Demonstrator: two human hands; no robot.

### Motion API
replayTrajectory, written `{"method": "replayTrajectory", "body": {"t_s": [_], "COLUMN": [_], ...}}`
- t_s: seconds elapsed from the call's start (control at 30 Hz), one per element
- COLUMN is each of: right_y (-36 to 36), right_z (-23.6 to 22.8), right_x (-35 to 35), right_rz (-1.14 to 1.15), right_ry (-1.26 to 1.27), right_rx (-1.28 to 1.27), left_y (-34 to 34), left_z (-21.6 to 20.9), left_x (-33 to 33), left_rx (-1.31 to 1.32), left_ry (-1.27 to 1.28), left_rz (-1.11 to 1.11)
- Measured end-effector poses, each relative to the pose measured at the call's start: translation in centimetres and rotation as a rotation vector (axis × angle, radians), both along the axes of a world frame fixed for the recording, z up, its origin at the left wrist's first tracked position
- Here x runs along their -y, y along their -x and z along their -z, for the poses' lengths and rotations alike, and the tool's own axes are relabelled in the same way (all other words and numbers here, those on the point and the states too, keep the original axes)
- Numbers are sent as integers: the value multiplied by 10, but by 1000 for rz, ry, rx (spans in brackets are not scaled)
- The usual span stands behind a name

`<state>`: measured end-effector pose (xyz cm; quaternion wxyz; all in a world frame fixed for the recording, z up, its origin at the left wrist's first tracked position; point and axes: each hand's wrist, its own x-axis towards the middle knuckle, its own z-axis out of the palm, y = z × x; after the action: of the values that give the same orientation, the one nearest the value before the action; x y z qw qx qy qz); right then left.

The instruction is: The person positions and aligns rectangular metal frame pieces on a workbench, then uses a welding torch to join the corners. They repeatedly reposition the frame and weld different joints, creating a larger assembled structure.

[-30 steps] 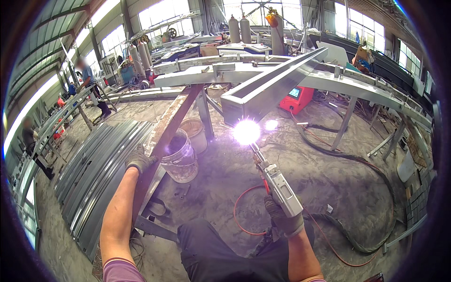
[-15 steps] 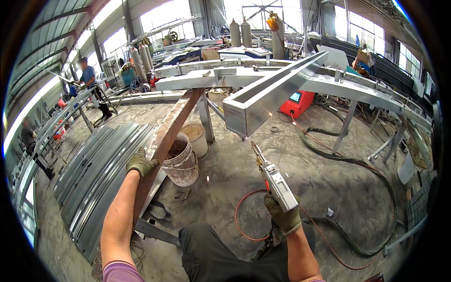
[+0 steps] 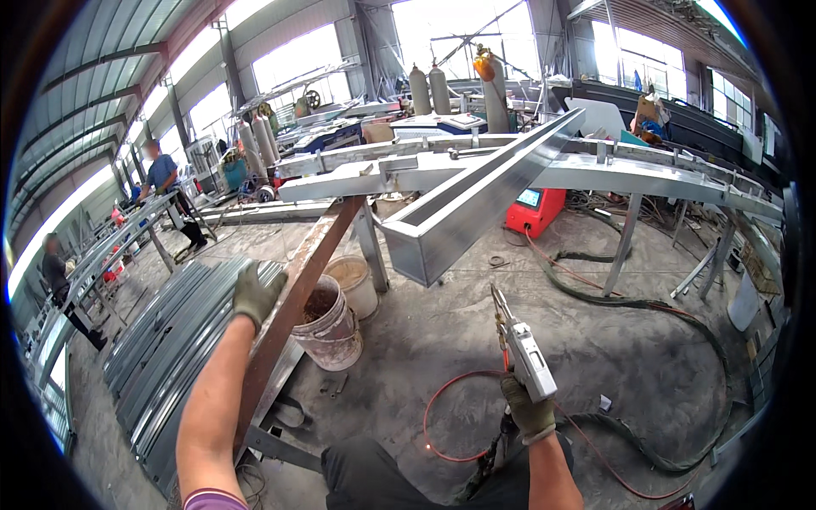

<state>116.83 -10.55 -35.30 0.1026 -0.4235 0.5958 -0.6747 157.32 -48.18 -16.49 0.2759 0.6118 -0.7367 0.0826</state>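
White daylight floods through tall windows (image 3: 297,61) in the grey wall (image 3: 276,30) between dark columns (image 3: 229,64), under a ribbed roof (image 3: 76,51) crossed by dark beams (image 3: 110,65) at left, above a scuffed, stained grey floor (image 3: 399,344).

Both forearms (image 3: 211,391) reach forward, left hand (image 3: 256,295) farther out, right hand (image 3: 529,410) curled.

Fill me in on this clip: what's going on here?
A person in a workshop holds a pale torch-like tool in the gloved right hand. Its tip points up and forward, apart from the near end of the long silver metal trough, and no bright arc shows there. The gloved left hand is against a rusty brown beam. The trough lies across a silver metal frame.
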Motion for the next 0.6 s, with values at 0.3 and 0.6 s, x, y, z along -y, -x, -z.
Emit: {"method": "replayTrajectory", "body": {"t_s": [0.3, 0.6], "right_y": [28, 20], "right_z": [101, 179], "right_x": [-5, -11], "right_rz": [85, 92], "right_ry": [-117, -440], "right_rx": [280, 411], "left_y": [312, 372], "left_z": [-179, -168], "left_x": [-124, -153], "left_rx": [302, 698], "left_ry": [-319, -343], "left_rz": [624, 420]}}
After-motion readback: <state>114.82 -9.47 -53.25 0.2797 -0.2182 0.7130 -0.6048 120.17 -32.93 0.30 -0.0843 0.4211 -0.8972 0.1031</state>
